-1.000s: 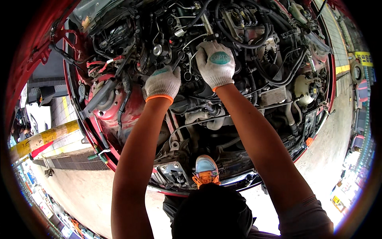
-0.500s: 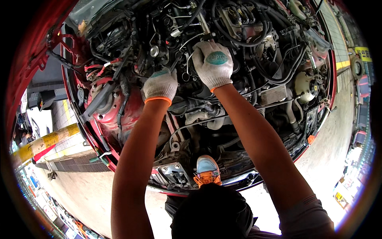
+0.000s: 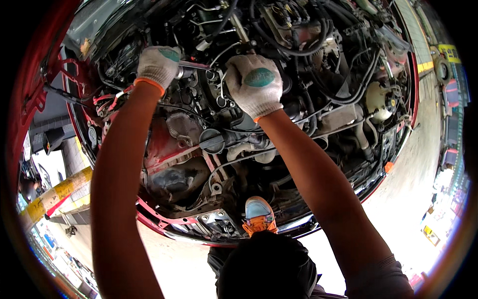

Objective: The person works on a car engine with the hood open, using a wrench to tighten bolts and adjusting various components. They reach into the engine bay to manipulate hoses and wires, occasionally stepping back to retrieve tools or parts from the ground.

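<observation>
Both my hands wear off-white knit gloves with green patches and orange cuffs, over the open engine bay (image 3: 279,164) of a red car. My left hand (image 3: 158,65) is closed at the left of the engine, around the end of a slim metal bar (image 3: 195,65) that looks like a wrench handle. Just beside it, partly covered, sits a round metal cap (image 3: 179,73). My right hand (image 3: 255,82) is closed in a fist over the middle of the engine; what its fingers grip is hidden. A thin metal pipe (image 3: 225,53) curves between the hands.
Black hoses (image 3: 298,54) loop at the far right of the engine. A pale coolant reservoir (image 3: 381,102) stands at the right side. My shoe (image 3: 259,214) rests on the car's front edge. A yellow-and-white post (image 3: 55,197) lies to the left; the raised red hood (image 3: 35,94) bounds the left.
My left hand has moved up and to the left, away from my right hand, and the metal bar now shows. My right hand stays closed at about the same spot on the engine.
</observation>
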Motion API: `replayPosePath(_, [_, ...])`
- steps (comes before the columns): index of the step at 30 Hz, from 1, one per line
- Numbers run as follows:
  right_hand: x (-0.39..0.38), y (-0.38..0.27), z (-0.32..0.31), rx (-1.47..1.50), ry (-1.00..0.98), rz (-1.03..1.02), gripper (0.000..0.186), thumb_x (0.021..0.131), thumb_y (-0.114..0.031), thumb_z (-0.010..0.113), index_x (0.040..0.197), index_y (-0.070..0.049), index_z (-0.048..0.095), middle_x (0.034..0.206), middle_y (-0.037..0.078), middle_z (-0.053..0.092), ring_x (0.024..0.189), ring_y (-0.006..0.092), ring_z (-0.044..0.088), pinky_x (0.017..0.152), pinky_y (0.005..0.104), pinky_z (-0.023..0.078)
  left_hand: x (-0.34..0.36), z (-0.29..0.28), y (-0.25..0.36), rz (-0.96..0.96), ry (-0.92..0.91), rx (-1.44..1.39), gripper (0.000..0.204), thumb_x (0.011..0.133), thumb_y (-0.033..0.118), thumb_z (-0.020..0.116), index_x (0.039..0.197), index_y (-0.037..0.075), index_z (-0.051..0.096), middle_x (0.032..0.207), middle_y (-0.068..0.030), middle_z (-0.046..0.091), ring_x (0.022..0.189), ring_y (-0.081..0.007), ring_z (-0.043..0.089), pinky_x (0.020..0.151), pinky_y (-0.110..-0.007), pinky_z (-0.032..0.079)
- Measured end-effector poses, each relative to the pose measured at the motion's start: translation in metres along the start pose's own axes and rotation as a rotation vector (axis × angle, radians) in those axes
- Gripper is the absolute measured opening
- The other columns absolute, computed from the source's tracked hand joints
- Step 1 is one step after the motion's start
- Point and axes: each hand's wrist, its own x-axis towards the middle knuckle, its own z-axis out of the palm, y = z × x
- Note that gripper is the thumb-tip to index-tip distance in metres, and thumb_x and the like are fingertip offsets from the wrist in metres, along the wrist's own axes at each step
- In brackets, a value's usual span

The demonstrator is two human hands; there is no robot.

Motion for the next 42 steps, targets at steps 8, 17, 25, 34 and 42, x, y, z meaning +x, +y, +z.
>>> replayPosePath(8, [0.0, 0.008, -0.006, -0.003, 0.059, 0.029, 0.011, 0.089, -0.022, 0.066, 0.09, -0.014, 0.073, 0.09, 0.006, 0.074, 0.09, 0.0309, 0.07, 0.086, 0.0454, 0.054, -0.078, -0.034, 0.043, -0.118, -0.247, -0.147, 0.031, 0.098, 0.038, 0.059, 0.097, 0.011, 0.073, 0.089, -0.0153, 0.075, 0.083, -0.0327, 0.075, 0.069, -0.046, 0.061])
replayPosePath(17, [-0.001, 0.001, -0.004, -0.029, 0.045, 0.008, 0.019, 0.093, -0.029, 0.061, 0.089, -0.013, 0.071, 0.089, 0.009, 0.074, 0.091, 0.0326, 0.069, 0.091, 0.0451, 0.053, -0.108, -0.013, 0.12, -0.379, -0.383, -0.523, 0.031, 0.099, 0.022, 0.053, 0.11, -0.004, 0.065, 0.109, -0.0298, 0.071, 0.101, -0.0442, 0.072, 0.085, -0.049, 0.059])
replayPosePath(25, [-0.001, 0.0, 0.0, -0.003, 0.094, -0.004, 0.018, 0.091, -0.028, 0.063, 0.089, -0.012, 0.071, 0.089, 0.008, 0.074, 0.09, 0.0327, 0.069, 0.089, 0.0452, 0.053, -0.072, -0.049, 0.128, -0.467, -0.621, -0.661, 0.036, 0.093, 0.022, 0.051, 0.109, -0.001, 0.074, 0.119, -0.0293, 0.069, 0.111, -0.0474, 0.067, 0.092, -0.05, 0.057])
replayPosePath(34, [0.001, -0.004, 0.0, 0.027, 0.023, -0.002, 0.018, 0.091, -0.028, 0.062, 0.088, -0.012, 0.07, 0.087, 0.01, 0.073, 0.09, 0.0331, 0.069, 0.088, 0.0459, 0.053, -0.062, -0.002, 0.132, -0.116, -0.396, -0.464, 0.036, 0.1, 0.029, 0.05, 0.115, 0.002, 0.07, 0.122, -0.0292, 0.067, 0.117, -0.047, 0.063, 0.1, -0.049, 0.051])
replayPosePath(42, [-0.002, 0.007, -0.003, 0.002, 0.089, 0.005, 0.011, 0.088, -0.023, 0.066, 0.089, -0.014, 0.073, 0.089, 0.005, 0.074, 0.09, 0.0298, 0.07, 0.087, 0.0437, 0.054, -0.072, -0.017, 0.086, -0.348, -0.347, -0.688, 0.027, 0.109, 0.03, 0.047, 0.116, 0.011, 0.065, 0.108, -0.0145, 0.071, 0.102, -0.0329, 0.07, 0.09, -0.044, 0.055])
